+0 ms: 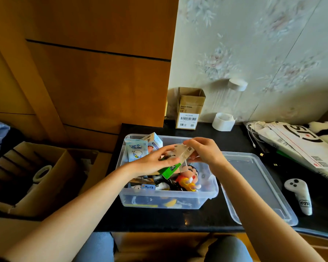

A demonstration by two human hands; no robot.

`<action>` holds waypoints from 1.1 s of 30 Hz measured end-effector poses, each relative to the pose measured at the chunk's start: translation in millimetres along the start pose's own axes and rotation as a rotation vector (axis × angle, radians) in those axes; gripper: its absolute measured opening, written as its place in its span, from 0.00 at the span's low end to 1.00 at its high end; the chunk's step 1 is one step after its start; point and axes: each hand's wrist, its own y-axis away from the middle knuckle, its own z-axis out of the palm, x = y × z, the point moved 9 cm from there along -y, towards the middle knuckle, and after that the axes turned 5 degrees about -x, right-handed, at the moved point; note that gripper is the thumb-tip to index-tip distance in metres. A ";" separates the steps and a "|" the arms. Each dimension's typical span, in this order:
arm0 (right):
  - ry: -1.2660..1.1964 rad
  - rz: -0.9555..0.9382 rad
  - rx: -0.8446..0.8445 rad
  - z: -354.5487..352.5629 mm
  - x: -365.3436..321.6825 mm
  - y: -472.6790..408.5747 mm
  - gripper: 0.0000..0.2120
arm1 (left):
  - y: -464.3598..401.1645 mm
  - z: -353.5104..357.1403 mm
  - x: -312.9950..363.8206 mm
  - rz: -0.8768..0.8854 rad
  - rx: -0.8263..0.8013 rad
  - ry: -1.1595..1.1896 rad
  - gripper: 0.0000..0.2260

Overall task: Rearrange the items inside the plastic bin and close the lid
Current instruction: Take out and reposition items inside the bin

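While both hands hover over the clear plastic bin [206, 195] in the middle of the black table [206, 220], the sorting step is going on. On the far left sits a brown cardboard box [51, 178] with a tape roll inside. The left hand [150, 163] curls its fingers round a green box [169, 171]. The right hand [203, 150] pinches a small pale card box [184, 153] with its fingertips. Next, I think, both boxes must go down flat beside the red and yellow toy figure [187, 179]. The clear flat lid [254, 186] lies just right of the bin, not on yet. A white game controller [299, 195] rests further right, near flowery wallpaper
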 end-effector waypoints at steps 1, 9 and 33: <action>0.004 -0.021 -0.017 1.3 -2.0 0.2 0.08 | -3.2 3.1 0.6 -0.026 -0.022 -0.027 0.31; 0.375 -0.143 0.154 -35.6 -14.3 -4.3 0.14 | -7.8 17.2 -14.9 -0.108 -0.175 0.743 0.28; 0.158 0.066 0.309 -71.0 33.0 -10.7 0.04 | -24.4 -33.1 -30.7 -0.308 0.484 -0.710 0.22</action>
